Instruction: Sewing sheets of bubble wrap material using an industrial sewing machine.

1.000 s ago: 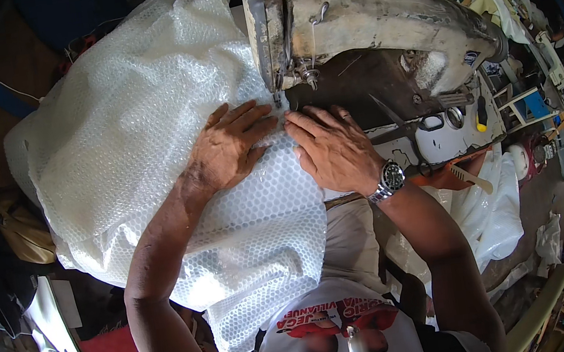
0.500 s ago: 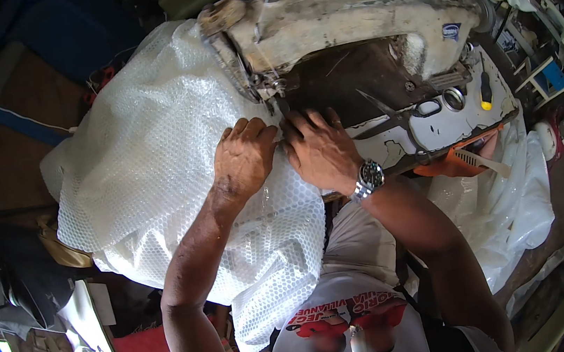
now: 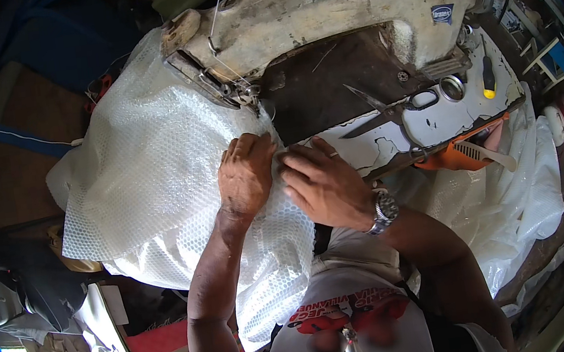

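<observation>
A large sheet of bubble wrap [image 3: 146, 157] lies bunched across the left side and hangs toward my lap, its edge running up under the needle area of a worn, cream-coloured sewing machine [image 3: 317, 3]. My left hand [image 3: 247, 177] is closed on the wrap near that edge, its knuckles up. Just to the right, my right hand [image 3: 331, 187], wearing a metal wristwatch [image 3: 385, 209], has its fingers bent and their tips against the wrap's edge. Both hands sit on the near side of the presser foot, apart from it. What lies beneath the fingers is hidden.
Large dark scissors [image 3: 394, 114] lie open on the chipped white tabletop [image 3: 364, 155]. Beyond are a metal ring [image 3: 452, 88] and a yellow-and-black screwdriver [image 3: 488, 77]. An orange holder [image 3: 452, 158] sits under the table edge, with more plastic sheeting [image 3: 512, 218] at the right.
Both hands have drawn back from the needle toward me. My right hand's fingers, flatter before, are now more bent at the wrap's edge. The whole view has shifted slightly.
</observation>
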A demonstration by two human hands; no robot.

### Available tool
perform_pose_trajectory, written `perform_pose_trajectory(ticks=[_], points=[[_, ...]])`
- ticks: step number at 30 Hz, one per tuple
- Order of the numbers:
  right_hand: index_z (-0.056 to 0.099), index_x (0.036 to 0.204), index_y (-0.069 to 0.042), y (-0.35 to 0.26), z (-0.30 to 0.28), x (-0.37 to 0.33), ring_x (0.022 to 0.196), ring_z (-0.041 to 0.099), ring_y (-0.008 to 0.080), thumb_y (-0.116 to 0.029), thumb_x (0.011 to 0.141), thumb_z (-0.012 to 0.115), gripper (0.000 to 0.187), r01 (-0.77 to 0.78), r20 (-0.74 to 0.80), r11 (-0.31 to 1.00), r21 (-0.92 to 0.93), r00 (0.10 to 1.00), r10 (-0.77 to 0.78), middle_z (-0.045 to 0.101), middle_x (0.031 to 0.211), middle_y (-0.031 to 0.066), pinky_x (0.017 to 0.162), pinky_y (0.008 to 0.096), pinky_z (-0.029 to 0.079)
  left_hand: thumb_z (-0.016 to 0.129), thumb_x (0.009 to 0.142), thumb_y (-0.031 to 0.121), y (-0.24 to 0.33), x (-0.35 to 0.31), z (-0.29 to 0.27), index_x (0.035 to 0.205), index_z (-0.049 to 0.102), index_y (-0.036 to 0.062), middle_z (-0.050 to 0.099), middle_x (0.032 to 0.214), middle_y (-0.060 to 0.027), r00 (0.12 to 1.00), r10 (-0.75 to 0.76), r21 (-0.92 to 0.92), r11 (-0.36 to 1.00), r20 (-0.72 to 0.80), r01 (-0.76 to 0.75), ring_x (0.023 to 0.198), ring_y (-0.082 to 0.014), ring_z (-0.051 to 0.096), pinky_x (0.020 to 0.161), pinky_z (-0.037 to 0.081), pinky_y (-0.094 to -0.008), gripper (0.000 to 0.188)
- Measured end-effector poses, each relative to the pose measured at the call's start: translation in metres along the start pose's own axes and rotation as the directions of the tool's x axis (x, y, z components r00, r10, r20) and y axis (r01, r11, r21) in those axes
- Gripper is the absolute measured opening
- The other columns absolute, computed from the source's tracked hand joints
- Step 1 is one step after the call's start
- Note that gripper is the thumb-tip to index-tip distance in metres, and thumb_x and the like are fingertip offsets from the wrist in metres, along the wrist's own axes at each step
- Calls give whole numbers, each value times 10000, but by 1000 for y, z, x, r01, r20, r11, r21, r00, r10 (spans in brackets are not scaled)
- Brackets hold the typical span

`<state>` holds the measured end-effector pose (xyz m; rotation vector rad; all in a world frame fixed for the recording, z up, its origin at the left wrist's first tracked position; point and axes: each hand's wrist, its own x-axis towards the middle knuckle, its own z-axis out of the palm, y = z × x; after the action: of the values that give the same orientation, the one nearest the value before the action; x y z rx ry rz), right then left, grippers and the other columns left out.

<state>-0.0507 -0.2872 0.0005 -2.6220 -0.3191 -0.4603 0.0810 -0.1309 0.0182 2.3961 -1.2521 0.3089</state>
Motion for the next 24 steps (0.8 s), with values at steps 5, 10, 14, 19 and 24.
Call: perform_pose_trajectory(ticks=[5, 10, 14, 19, 24], points=[[633, 1310, -20, 15, -16, 37, 1266, 604, 344, -300, 1020, 621, 404, -75, -138, 962, 261, 984, 115, 662, 1318, 138, 1016, 560, 493, 682, 954, 124, -8, -9, -9, 1162, 720, 45, 639, 1148, -139, 995, 74, 41, 996, 62, -76, 1044, -341, 647, 900, 547, -450, 226], [654, 1392, -61, 32, 6, 49, 1395, 530, 322, -360, 1041, 592, 465, 77, 35, 990, -122, 997, -73, 603, 1520, 86, 1157, 503, 417, 750, 954, 240, -31, -19, -33, 1328, 703, 100, 631, 1358, -137, 983, 137, -51, 990, 120, -132, 1272, -356, 595, 1090, 482, -485, 402], [640, 1412, -53, 23, 2, 49, 1419, 508, 341, -379, 1041, 584, 497, 119, 79, 984, -134, 991, -109, 579, 1548, 97, 1187, 520, 386, 706, 1003, 423, -70, -19, -44, 1431, 672, 185, 551, 1580, -95, 944, 251, -46, 968, 213, -247, 1522, -328, 443, 1246, 328, -540, 491], [608, 1447, -46, 5, 6, 60, 1436, 487, 347, -394, 1050, 564, 530, 63, 120, 978, -196, 992, -40, 532, 1587, 99, 1177, 591, 381, 623, 1033, 544, -95, -16, -55, 1468, 651, 204, 537, 1600, -79, 908, 291, -79, 956, 301, -281, 1550, -316, 410, 1279, 280, -546, 553], [597, 1441, -38, 3, 7, 61, 1437, 464, 350, -393, 1048, 561, 530, 35, 120, 971, -237, 993, -6, 513, 1569, 117, 1164, 659, 353, 633, 1025, 552, -93, -13, -48, 1472, 650, 211, 540, 1596, -74, 913, 284, -47, 958, 293, -283, 1553, -310, 407, 1280, 280, -549, 562]])
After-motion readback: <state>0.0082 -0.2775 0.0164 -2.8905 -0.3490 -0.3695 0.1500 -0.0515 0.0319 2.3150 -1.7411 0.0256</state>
